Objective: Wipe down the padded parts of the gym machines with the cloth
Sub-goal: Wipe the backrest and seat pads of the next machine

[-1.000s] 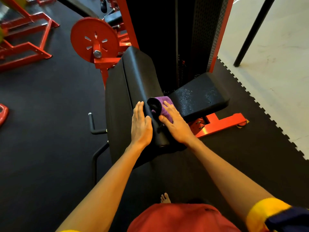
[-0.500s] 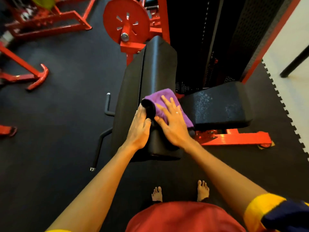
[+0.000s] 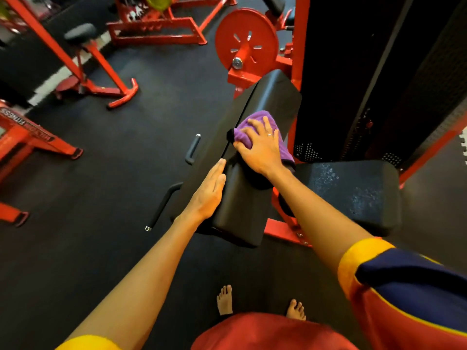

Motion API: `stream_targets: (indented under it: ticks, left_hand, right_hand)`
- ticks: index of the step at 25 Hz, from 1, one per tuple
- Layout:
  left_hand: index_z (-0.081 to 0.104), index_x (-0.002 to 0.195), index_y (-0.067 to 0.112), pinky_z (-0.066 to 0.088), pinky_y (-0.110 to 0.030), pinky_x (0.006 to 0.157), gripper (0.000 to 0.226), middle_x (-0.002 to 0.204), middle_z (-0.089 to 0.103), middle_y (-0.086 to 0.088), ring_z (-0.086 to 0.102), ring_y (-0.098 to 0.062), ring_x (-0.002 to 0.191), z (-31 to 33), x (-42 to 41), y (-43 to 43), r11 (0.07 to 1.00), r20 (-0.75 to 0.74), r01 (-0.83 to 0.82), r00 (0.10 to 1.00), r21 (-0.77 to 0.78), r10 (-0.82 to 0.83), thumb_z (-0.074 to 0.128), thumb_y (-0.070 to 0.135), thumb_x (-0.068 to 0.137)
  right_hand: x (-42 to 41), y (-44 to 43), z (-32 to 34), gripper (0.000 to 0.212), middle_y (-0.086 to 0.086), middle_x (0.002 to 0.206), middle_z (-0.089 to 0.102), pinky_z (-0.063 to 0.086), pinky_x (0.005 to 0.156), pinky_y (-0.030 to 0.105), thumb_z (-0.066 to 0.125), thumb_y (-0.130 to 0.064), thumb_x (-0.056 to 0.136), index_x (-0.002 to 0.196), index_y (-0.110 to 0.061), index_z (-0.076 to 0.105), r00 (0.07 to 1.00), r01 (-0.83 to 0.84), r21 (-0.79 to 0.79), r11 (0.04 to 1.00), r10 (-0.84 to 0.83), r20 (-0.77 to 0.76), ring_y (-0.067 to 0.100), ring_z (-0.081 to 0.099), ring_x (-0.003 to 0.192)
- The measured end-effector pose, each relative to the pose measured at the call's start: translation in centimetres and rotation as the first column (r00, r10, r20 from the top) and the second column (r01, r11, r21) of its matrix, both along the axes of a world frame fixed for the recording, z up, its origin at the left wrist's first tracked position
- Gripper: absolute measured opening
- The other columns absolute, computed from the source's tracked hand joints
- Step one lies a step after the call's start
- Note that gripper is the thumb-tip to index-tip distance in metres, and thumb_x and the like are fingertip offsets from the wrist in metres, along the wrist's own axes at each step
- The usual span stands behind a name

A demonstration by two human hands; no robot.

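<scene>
Room: a gym with a dark rubber floor point(image 3: 121, 178); red machine frames point(image 3: 151, 29) stand at the far left, blurred.
Right fingers: the fingers point(image 3: 265, 122) spread and bend lightly over the purple cloth point(image 3: 259, 114), and a fold of it bunches between thumb and forefinger; a ring point(image 3: 269, 134) sits on one finger.
Right hand: the right hand point(image 3: 260, 147) presses the cloth down onto the long back pad point(image 3: 242, 210), about halfway along it and towards its right side.
Left fingers: straight and close together, holding nothing.
Left hand: the left hand point(image 3: 209, 195) lies flat on the left edge of the same pad, nearer than the cloth and apart from it.
Seat: a black seat pad point(image 3: 353, 195), speckled with pale marks, lies to the right of the back pad.
Machine: a red disc point(image 3: 246, 41) stands beyond the pad's far end, with a black tower point(image 3: 353, 72) to its right.
Handle: a black handle point(image 3: 192, 149) sticks out on the pad's left.
Person: bare feet point(image 3: 225, 299) on the floor nearest of all; a navy sleeve point(image 3: 409, 276) edged in yellow on the right arm.
</scene>
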State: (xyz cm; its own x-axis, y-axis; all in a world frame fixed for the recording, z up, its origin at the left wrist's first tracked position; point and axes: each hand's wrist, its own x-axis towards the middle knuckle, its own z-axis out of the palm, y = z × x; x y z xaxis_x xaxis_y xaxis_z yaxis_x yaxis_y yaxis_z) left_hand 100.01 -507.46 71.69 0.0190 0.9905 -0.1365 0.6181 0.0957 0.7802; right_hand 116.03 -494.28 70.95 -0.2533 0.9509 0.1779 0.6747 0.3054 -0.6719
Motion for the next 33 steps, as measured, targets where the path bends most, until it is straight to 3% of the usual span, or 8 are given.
stream_targets:
  ticks: [4,7,13,19,23,26,30,33]
  left_hand:
    - [0.035,0.157,0.019,0.024,-0.027,0.124,0.052,0.159,0.039,0.003,0.033,-0.002,0.147,-0.1,0.0,0.0,0.998,0.043,-0.027,0.999,0.056,0.025,0.029,0.032,0.106]
    - [0.025,0.16,0.027,0.017,-0.023,0.124,0.053,0.164,0.027,0.011,0.022,0.005,0.149,0.6,0.8,0.2,0.998,0.031,0.04,0.999,0.056,-0.042,0.027,0.033,0.107]
    - [0.013,0.162,0.013,0.002,-0.025,0.126,0.053,0.17,0.008,0.001,0.005,-0.004,0.154,1.8,4.4,4.9,0.995,0.0,-0.077,0.997,-0.056,0.077,0.022,0.027,0.112]
    - [0.008,0.162,0.012,0.002,-0.029,0.126,0.055,0.171,0.003,-0.002,0.001,-0.009,0.156,2.4,5.3,9.9,0.993,-0.062,-0.041,0.997,-0.107,0.035,0.021,0.031,0.112]
    - [0.006,0.163,0.018,0.004,-0.034,0.125,0.06,0.171,0.002,0.003,0.001,-0.007,0.156,2.5,6.6,11.6,0.993,-0.172,-0.051,0.985,-0.103,0.032,0.02,0.04,0.11]
    - [0.006,0.163,0.021,0.007,-0.034,0.124,0.058,0.171,0.003,0.006,0.003,-0.007,0.155,2.5,6.5,11.5,0.995,-0.224,-0.063,0.974,-0.073,0.045,0.02,0.039,0.11]
    - [0.006,0.163,0.021,0.008,-0.035,0.124,0.058,0.171,0.004,0.005,0.004,-0.007,0.155,2.1,6.4,11.5,0.997,-0.235,-0.056,0.971,-0.055,0.042,0.021,0.038,0.11]
    - [0.006,0.163,0.022,0.01,-0.037,0.125,0.056,0.171,0.005,0.006,0.006,-0.008,0.155,2.1,6.3,11.8,0.996,-0.236,-0.07,0.97,-0.059,0.055,0.02,0.036,0.11]
  right_hand:
    - [-0.1,-7.9,-2.0,0.045,-0.001,0.147,0.05,0.005,0.125,0.059,0.054,-0.048,0.093,0.128,-0.022,0.066,0.983,-0.177,0.191,0.965,0.181,-0.001,0.027,0.015,0.156]
    - [0.5,-5.7,-2.0,0.044,-0.002,0.149,0.048,0.009,0.125,0.057,0.054,-0.053,0.092,0.123,-0.025,0.067,0.984,-0.167,0.204,0.964,0.175,-0.018,0.029,0.015,0.156]
    - [0.7,1.8,-0.9,0.046,-0.001,0.167,0.025,0.002,0.126,0.055,0.055,-0.053,0.095,0.137,-0.034,0.055,0.993,0.071,-0.071,0.995,-0.077,-0.092,0.03,-0.001,0.157]
    - [1.4,-3.2,-2.5,0.074,0.002,0.173,-0.003,0.012,0.127,0.047,0.04,-0.067,0.1,0.163,-0.037,0.015,0.891,0.278,-0.377,0.883,-0.384,-0.242,0.026,-0.004,0.158]
    - [2.5,-0.4,-3.4,0.074,0.017,0.16,0.036,0.037,0.111,0.048,0.042,-0.068,0.099,0.161,-0.037,0.018,0.788,0.288,-0.555,0.78,-0.523,-0.326,0.041,0.042,0.141]
    - [3.4,2.5,-3.2,0.066,0.017,0.144,0.055,0.04,0.105,0.047,0.045,-0.063,0.1,0.156,-0.033,0.028,0.697,0.274,-0.616,0.739,-0.594,-0.402,0.042,0.051,0.132]
    - [2.4,-1.0,-2.3,0.069,0.013,0.161,0.032,0.036,0.11,0.047,0.04,-0.065,0.101,0.161,-0.036,0.02,0.802,0.307,-0.552,0.776,-0.523,-0.289,0.039,0.042,0.141]
    - [1.2,-5.4,-2.4,0.069,0.007,0.172,0.0,0.023,0.122,0.048,0.037,-0.065,0.101,0.161,-0.045,0.01,0.878,0.286,-0.412,0.865,-0.409,-0.249,0.032,0.014,0.156]
